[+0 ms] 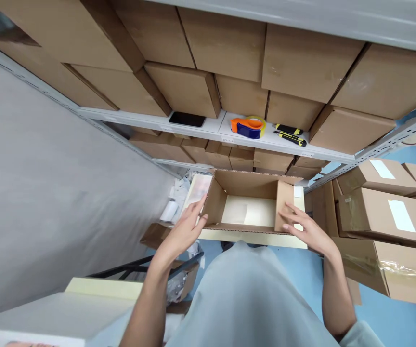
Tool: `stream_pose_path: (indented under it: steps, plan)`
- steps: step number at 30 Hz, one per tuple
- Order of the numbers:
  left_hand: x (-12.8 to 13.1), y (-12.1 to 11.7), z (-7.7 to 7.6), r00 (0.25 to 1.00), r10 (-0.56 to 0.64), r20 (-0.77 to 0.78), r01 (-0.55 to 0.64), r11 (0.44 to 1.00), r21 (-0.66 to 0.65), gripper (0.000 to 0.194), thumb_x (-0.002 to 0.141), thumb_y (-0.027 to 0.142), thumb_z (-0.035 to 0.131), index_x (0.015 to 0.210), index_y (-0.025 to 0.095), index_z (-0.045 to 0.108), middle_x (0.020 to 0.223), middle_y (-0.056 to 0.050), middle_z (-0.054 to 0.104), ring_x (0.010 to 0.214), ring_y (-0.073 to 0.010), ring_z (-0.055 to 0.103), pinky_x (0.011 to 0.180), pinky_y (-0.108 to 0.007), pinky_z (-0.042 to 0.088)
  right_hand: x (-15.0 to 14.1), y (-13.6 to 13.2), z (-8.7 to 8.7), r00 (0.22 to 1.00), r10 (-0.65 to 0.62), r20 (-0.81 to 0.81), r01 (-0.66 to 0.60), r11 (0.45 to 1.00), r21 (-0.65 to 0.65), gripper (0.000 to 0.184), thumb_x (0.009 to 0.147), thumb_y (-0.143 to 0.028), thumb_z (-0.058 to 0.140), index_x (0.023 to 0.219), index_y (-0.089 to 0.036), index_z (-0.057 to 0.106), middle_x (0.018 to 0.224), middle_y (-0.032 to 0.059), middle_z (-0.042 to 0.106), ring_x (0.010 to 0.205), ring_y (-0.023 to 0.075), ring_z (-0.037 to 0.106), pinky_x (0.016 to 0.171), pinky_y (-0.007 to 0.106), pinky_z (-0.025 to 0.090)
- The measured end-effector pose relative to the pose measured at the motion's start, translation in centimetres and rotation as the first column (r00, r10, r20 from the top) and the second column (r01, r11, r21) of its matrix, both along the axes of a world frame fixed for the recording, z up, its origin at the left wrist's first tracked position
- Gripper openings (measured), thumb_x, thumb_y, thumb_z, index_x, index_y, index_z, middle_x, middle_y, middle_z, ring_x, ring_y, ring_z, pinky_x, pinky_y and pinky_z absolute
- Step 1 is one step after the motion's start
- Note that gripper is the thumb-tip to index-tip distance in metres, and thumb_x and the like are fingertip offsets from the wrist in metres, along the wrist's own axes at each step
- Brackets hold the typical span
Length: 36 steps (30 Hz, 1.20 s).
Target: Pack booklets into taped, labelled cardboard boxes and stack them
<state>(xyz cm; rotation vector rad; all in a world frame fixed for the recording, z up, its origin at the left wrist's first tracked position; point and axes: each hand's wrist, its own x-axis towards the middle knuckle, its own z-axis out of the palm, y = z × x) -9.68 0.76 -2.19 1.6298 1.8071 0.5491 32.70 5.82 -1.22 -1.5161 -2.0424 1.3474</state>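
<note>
An open cardboard box (251,183) stands in front of me on a cream table (208,234). A pale surface shows inside its walls; whether it is the box's bottom or the tabletop, I cannot tell. My left hand (186,226) is at the box's left wall, fingers stretched out along its outer side and thumb near the edge. At the other end, my right hand (307,228) lies with spread fingers against a cardboard flap (283,202) on the right. Neither hand is closed around anything.
Shelves of brown boxes (226,43) rise behind the table. On one shelf lie a dark phone (187,119), an orange-and-blue tape dispenser (247,127) and two yellow-black utility knives (290,135). Stacked cartons (392,217) stand to the right; a grey wall (67,168) runs along the left.
</note>
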Motion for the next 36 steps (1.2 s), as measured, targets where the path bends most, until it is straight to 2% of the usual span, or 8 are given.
stream_pose_path:
  steps: [5, 9, 12, 16, 20, 24, 30, 36]
  plan:
    - [-0.1, 1.1, 1.7, 0.982, -0.183, 0.04, 0.184, 0.982, -0.049, 0.06, 0.109, 0.063, 0.045, 0.159, 0.035, 0.062, 0.138, -0.008, 0.073, 0.111, -0.026, 0.078, 0.103, -0.038, 0.06, -0.4, 1.1, -1.9, 0.966, 0.015, -0.258, -0.063, 0.982, -0.18, 0.061, 0.101, -0.068, 0.067, 0.15, -0.033, 0.071, 0.171, 0.008, 0.052, 0.154, 0.0347, 0.055, 0.121, 0.052, 0.054]
    - [-0.3, 3.2, -1.7, 0.964, -0.18, 0.196, 0.181, 0.983, 0.013, 0.059, 0.106, 0.066, 0.054, 0.146, 0.028, 0.073, 0.138, -0.009, 0.077, 0.121, -0.0288, 0.076, 0.106, -0.038, 0.06, -1.1, 1.4, -3.9, 0.96, -0.243, -0.137, 0.247, 0.969, 0.009, 0.055, 0.106, -0.069, 0.055, 0.135, -0.029, 0.078, 0.145, 0.0115, 0.074, 0.134, 0.0331, 0.07, 0.12, 0.055, 0.052]
    - [0.3, 5.2, -5.6, 0.985, -0.027, 0.169, 0.002, 0.989, 0.151, 0.073, 0.101, 0.07, 0.061, 0.154, 0.019, 0.063, 0.126, -0.015, 0.079, 0.109, -0.0321, 0.077, 0.103, -0.047, 0.061, -2.4, 2.0, -6.3, 0.877, -0.48, 0.009, 0.442, 0.816, 0.374, 0.063, 0.104, -0.075, 0.05, 0.116, -0.021, 0.08, 0.127, 0.018, 0.074, 0.126, 0.0364, 0.068, 0.116, 0.058, 0.053]
    - [1.5, 6.9, -8.6, 0.998, 0.067, 0.008, -0.063, 0.877, 0.476, 0.12, 0.089, 0.076, 0.075, 0.174, 0.007, 0.025, 0.165, -0.037, 0.046, 0.155, -0.0478, 0.048, 0.126, -0.065, 0.039, -4.0, 3.0, -9.3, 0.719, -0.694, -0.006, 0.575, 0.59, 0.567, 0.087, 0.098, -0.08, 0.058, 0.154, -0.013, 0.056, 0.144, 0.0261, 0.062, 0.128, 0.0374, 0.066, 0.11, 0.056, 0.056]
    - [1.3, 8.2, -8.1, 0.982, -0.072, -0.177, 0.162, 0.802, 0.576, 0.138, 0.086, 0.072, 0.08, 0.177, 0.01, -0.004, 0.179, -0.04, 0.013, 0.171, -0.0504, 0.007, 0.132, -0.073, 0.013, -4.2, 3.1, -9.9, 0.769, -0.638, -0.039, 0.557, 0.64, 0.529, 0.106, 0.101, -0.072, 0.062, 0.178, -0.019, 0.012, 0.164, 0.0244, 0.052, 0.14, 0.0353, 0.063, 0.112, 0.052, 0.057]
    - [0.9, 10.4, -6.4, 0.937, -0.212, -0.278, 0.338, 0.754, 0.563, 0.138, 0.081, 0.067, 0.087, 0.179, 0.018, 0.003, 0.181, -0.034, 0.015, 0.171, -0.0512, 0.001, 0.133, -0.074, 0.01, -3.9, 2.6, -9.8, 0.794, -0.607, -0.041, 0.526, 0.651, 0.546, 0.11, 0.101, -0.07, 0.063, 0.18, -0.024, 0.001, 0.169, 0.0233, 0.048, 0.14, 0.0351, 0.064, 0.114, 0.054, 0.057]
    - [0.9, 10.7, -5.1, 0.95, -0.201, -0.24, 0.302, 0.786, 0.539, 0.101, 0.089, 0.054, 0.086, 0.173, 0.026, 0.037, 0.168, -0.024, 0.045, 0.166, -0.0468, 0.03, 0.133, -0.065, 0.028, -3.9, 2.6, -9.9, 0.779, -0.617, -0.11, 0.546, 0.582, 0.603, 0.1, 0.106, -0.063, 0.057, 0.18, -0.03, -0.002, 0.182, 0.0234, 0.017, 0.144, 0.0331, 0.062, 0.109, 0.051, 0.062]
    - [0.7, 7.4, -6.1, 0.991, -0.131, -0.029, 0.128, 0.853, 0.506, 0.039, 0.106, 0.048, 0.064, 0.14, 0.031, 0.075, 0.146, -0.013, 0.067, 0.15, -0.0361, 0.054, 0.127, -0.056, 0.045, -3.3, 1.1, -8.4, 0.785, -0.612, -0.093, 0.534, 0.594, 0.601, 0.065, 0.111, -0.057, 0.045, 0.164, -0.021, 0.052, 0.152, 0.0208, 0.064, 0.137, 0.0302, 0.067, 0.113, 0.052, 0.06]
